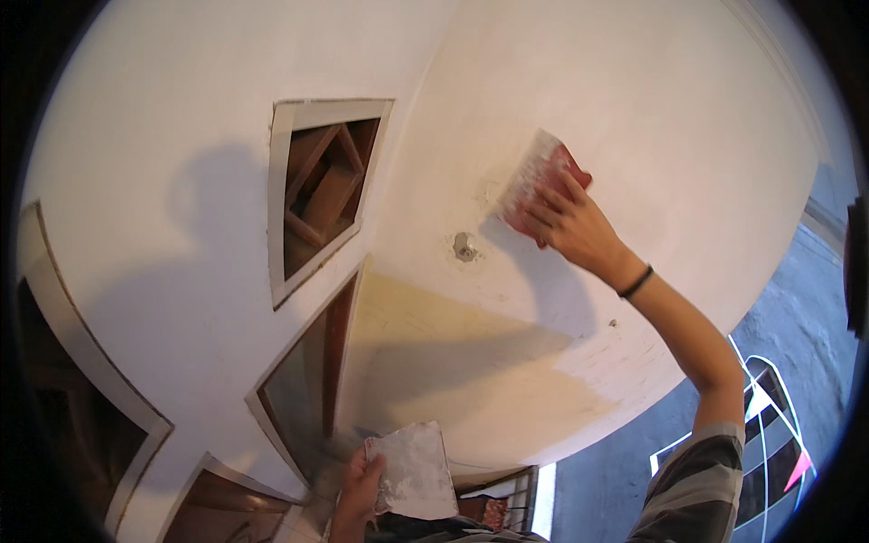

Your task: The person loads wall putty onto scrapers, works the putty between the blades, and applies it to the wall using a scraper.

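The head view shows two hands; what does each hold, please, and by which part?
Right hand: red putty spreader, by its red part. Left hand: smeared flat plate, by its left edge.

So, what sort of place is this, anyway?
Probably a building, perhaps a home, under renovation: the wall is patchy white and yellowish, with a rough hole; the right hand holds a smeared red spreader, the left a flat, whitish-coated plate.

Matt and smooth on the wall [652,136], rough around the hole [465,246]; crusted whitish over the red spreader [539,181] and flat plate [413,472]; wood-like in the lattice [330,199]; striped cloth at the sleeve [692,484].
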`<state>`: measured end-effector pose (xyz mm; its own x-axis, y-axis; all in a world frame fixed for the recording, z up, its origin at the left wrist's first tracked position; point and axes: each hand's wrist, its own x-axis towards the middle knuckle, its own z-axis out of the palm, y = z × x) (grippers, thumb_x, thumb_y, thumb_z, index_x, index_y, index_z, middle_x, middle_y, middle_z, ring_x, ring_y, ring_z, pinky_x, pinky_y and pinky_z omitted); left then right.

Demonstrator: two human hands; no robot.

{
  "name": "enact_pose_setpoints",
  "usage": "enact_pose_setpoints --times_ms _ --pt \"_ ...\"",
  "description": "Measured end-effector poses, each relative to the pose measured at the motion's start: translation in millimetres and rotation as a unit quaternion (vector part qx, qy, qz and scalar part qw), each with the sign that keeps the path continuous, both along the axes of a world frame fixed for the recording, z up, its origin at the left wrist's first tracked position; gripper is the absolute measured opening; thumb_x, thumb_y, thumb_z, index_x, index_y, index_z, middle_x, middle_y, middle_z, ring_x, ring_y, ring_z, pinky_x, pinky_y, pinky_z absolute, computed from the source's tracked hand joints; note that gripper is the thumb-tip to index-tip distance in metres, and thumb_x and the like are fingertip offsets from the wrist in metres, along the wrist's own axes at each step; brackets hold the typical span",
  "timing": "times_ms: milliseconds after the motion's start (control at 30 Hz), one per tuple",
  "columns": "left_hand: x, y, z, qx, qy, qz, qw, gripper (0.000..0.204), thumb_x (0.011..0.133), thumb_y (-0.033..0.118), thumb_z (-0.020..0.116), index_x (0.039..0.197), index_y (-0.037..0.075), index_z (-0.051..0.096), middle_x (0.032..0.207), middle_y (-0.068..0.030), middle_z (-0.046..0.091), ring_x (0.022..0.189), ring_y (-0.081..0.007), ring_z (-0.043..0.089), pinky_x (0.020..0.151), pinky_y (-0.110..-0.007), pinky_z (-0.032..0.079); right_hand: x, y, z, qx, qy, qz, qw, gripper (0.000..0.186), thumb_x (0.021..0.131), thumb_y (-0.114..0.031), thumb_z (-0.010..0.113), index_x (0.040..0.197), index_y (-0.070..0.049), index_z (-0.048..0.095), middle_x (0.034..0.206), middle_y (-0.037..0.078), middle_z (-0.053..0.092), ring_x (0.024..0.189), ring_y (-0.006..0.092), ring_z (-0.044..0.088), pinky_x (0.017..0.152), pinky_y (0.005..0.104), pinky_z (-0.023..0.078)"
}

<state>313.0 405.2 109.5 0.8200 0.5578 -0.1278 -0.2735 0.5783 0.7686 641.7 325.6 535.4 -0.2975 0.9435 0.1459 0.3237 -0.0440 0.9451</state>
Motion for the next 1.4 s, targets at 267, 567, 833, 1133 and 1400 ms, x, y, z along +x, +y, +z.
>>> enact_pose_setpoints --times_ms 267,567,833,1133,1400 --pt "-3 4 24 0.056 0.008 0.017 0.998 0.031 0.105 0.011 0.053 0.133 -0.003 0.054 0.123 -0.0108 0.066 0.103 -0.0165 0.066 0.091 -0.032 0.054 -110 -144 -114 0.367 0.461 -0.057 0.806 0.025 0.086 0.003 0.065 0.110 -0.004 0.071 0.106 0.011 0.076 0.096 0.0318 0.071 0.088 0.0369 0.055" --pt "36 -12 77 0.113 0.061 -0.114 0.985 0.032 0.104 0.012 0.055 0.133 -0.002 0.053 0.121 -0.0133 0.066 0.102 -0.0197 0.068 0.087 -0.034 0.057 -60 -372 -388 0.786 0.610 -0.004 0.104 0.015 0.091 -0.002 0.059 0.106 -0.002 0.062 0.087 0.005 0.065 0.074 0.0174 0.064 0.062 0.0300 0.054" --pt "51 -29 108 0.201 0.111 -0.197 0.953 0.042 0.104 0.013 0.056 0.141 -0.003 0.049 0.127 -0.0148 0.064 0.109 -0.0221 0.066 0.092 -0.035 0.056 -165 -381 -499 0.751 0.635 0.010 -0.181 0.021 0.089 0.001 0.064 0.110 -0.001 0.063 0.091 0.004 0.068 0.077 0.0158 0.067 0.072 0.0287 0.058" --pt "125 -102 92 0.158 0.138 -0.241 0.948 0.047 0.105 0.013 0.056 0.147 -0.003 0.045 0.131 -0.0148 0.063 0.113 -0.0218 0.066 0.096 -0.035 0.055 -226 -285 -336 0.668 0.678 -0.072 0.298 0.030 0.098 -0.001 0.058 0.126 -0.001 0.069 0.122 0.013 0.073 0.111 0.0208 0.070 0.096 0.0355 0.055" --pt "151 -108 91 0.047 0.093 -0.319 0.942 0.034 0.105 0.011 0.055 0.136 -0.003 0.054 0.122 -0.0139 0.068 0.106 -0.0214 0.070 0.090 -0.035 0.059 -231 -268 -355 0.558 0.615 -0.103 0.548 0.051 0.081 0.007 0.059 0.128 -0.009 0.072 0.132 0.016 0.067 0.131 0.0354 0.059 0.118 0.0508 0.038"
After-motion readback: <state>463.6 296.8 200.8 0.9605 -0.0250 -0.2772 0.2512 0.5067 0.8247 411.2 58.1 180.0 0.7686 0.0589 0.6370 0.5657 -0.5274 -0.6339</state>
